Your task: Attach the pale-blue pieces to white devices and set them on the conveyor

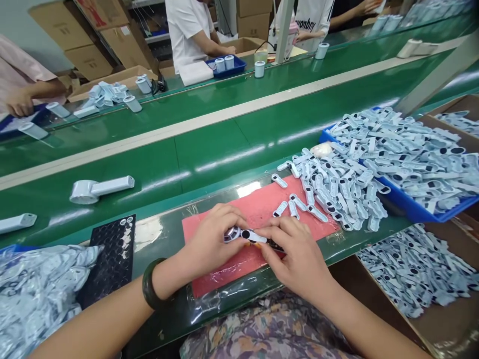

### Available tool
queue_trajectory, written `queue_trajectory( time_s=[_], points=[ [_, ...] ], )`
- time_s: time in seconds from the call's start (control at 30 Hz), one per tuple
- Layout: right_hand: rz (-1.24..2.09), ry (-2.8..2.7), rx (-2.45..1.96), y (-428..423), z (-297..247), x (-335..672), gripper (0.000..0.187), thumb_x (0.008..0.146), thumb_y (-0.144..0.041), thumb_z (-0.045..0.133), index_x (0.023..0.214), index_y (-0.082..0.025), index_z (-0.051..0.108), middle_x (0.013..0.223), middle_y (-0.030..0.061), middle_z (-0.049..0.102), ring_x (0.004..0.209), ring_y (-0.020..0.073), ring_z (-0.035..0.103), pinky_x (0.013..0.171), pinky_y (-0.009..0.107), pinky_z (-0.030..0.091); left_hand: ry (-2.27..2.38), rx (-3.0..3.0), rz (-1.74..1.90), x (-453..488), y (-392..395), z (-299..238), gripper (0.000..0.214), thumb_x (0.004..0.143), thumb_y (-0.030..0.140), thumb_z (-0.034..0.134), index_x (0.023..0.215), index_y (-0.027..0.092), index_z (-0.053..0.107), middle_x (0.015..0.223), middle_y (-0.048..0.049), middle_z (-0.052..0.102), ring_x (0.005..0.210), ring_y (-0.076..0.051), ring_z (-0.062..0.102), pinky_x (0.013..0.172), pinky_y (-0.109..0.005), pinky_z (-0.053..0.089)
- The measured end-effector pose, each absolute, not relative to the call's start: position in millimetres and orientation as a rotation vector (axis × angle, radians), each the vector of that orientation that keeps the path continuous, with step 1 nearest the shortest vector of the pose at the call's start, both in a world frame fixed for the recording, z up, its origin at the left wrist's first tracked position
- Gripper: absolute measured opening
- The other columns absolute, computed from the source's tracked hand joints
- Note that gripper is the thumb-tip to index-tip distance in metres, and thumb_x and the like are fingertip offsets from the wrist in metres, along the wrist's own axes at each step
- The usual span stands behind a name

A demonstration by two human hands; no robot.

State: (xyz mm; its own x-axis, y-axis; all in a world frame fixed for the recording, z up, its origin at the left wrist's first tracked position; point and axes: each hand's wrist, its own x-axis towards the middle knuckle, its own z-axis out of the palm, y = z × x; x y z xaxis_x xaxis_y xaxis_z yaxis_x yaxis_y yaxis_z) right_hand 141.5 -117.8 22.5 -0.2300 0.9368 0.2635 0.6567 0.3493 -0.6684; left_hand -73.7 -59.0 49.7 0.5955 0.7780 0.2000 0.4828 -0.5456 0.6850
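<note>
Pale-blue plastic handle piece (250,235) pinched over the pink rubber mat (262,207) between left hand (209,239) and right hand (299,254), both clamped on it; likely to slip and skew if grip loosens.

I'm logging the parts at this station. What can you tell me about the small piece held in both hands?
The piece is a small pale-blue strip, plastic by its look, with a dark oval opening near one end. It lies flat just above the red mat, pinched between the left hand and right hand, its left end meeting a round ring-like part.
</note>
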Motion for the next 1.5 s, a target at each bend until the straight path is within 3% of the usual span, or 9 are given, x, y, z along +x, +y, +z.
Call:
queue_trajectory(
  time_s=[0.23,0.33,0.47,0.6,0.83,1.07,1.33,1.43,1.5],
  points=[
    [0.679,-1.972,-1.31,-112,22,145,0.017,0.099,-0.022,0.059,0.111,-0.026,0.07,0.107,0.0045,0.07,0.099,0.025,0.06,0.088,0.043,0.046,0.935,2.437,0.649,-74,-58,52,0.009,0.092,0.017,0.069,0.099,0.02,0.068,0.107,-0.0058,0.07,0.107,-0.023,0.063,0.092,-0.042,0.053],
    [0.799,-1.954,-1.277,-114,22,145,0.02,0.102,-0.024,0.056,0.118,-0.025,0.068,0.113,0.0048,0.07,0.104,0.0248,0.062,0.091,0.043,0.048,0.926,2.469,0.613,-75,-65,56,0.006,0.093,0.021,0.067,0.099,0.02,0.066,0.107,-0.0068,0.069,0.105,-0.023,0.063,0.089,-0.041,0.054],
    [0.828,-1.994,-1.32,-124,20,145,0.033,0.102,-0.026,0.057,0.134,-0.02,0.059,0.124,0.0086,0.068,0.113,0.0276,0.061,0.098,0.047,0.047,0.91,2.478,0.552,-79,-83,58,0.02,0.094,0.03,0.069,0.111,0.022,0.063,0.115,-0.0081,0.067,0.116,-0.025,0.061,0.098,-0.045,0.053],
    [0.855,-2.08,-1.31,-131,18,141,0.037,0.102,-0.026,0.057,0.139,-0.021,0.055,0.13,0.0082,0.065,0.116,0.0282,0.058,0.099,0.05,0.046,1.045,2.498,0.475,-80,-102,52,0.03,0.097,0.023,0.063,0.127,0.025,0.059,0.128,-0.0085,0.064,0.128,-0.027,0.055,0.108,-0.053,0.049],
    [0.798,-2.09,-1.367,-132,15,134,0.031,0.102,-0.02,0.054,0.132,-0.02,0.06,0.123,0.0106,0.067,0.108,0.0301,0.057,0.091,0.05,0.046,1.099,2.534,0.575,-71,-108,49,0.02,0.096,0.015,0.06,0.114,0.024,0.066,0.116,-0.0063,0.07,0.121,-0.027,0.057,0.105,-0.051,0.052],
    [0.757,-2.171,-1.248,-133,11,139,0.038,0.102,-0.02,0.05,0.14,-0.017,0.052,0.13,0.0124,0.064,0.111,0.0309,0.055,0.092,0.05,0.046,1.044,2.571,0.429,-74,-106,52,0.026,0.097,0.014,0.058,0.122,0.02,0.059,0.122,-0.0078,0.068,0.127,-0.027,0.055,0.114,-0.053,0.046],
    [0.724,-2.166,-1.27,-132,11,137,0.037,0.103,-0.023,0.05,0.138,-0.013,0.054,0.128,0.0144,0.065,0.11,0.0325,0.057,0.094,0.054,0.049,1.046,2.633,0.336,-69,-104,56,0.028,0.095,0.015,0.06,0.122,0.021,0.058,0.122,-0.0087,0.066,0.123,-0.028,0.055,0.11,-0.053,0.047],
    [0.74,-2.088,-1.163,-123,16,154,0.036,0.103,-0.024,0.053,0.139,-0.017,0.054,0.137,0.0107,0.063,0.121,0.0271,0.056,0.104,0.048,0.048,1.076,2.777,0.215,-72,-94,62,0.029,0.092,0.016,0.06,0.121,0.019,0.058,0.122,-0.0128,0.063,0.118,-0.033,0.056,0.097,-0.054,0.053],
    [0.545,-2.067,-1.214,-112,16,168,0.033,0.104,-0.021,0.051,0.137,-0.018,0.056,0.139,0.0096,0.062,0.124,0.0264,0.054,0.107,0.047,0.046,1.04,2.856,0.201,-78,-74,67,0.027,0.091,0.01,0.054,0.116,0.018,0.06,0.117,-0.0135,0.063,0.109,-0.031,0.058,0.089,-0.05,0.055]
  ],
)
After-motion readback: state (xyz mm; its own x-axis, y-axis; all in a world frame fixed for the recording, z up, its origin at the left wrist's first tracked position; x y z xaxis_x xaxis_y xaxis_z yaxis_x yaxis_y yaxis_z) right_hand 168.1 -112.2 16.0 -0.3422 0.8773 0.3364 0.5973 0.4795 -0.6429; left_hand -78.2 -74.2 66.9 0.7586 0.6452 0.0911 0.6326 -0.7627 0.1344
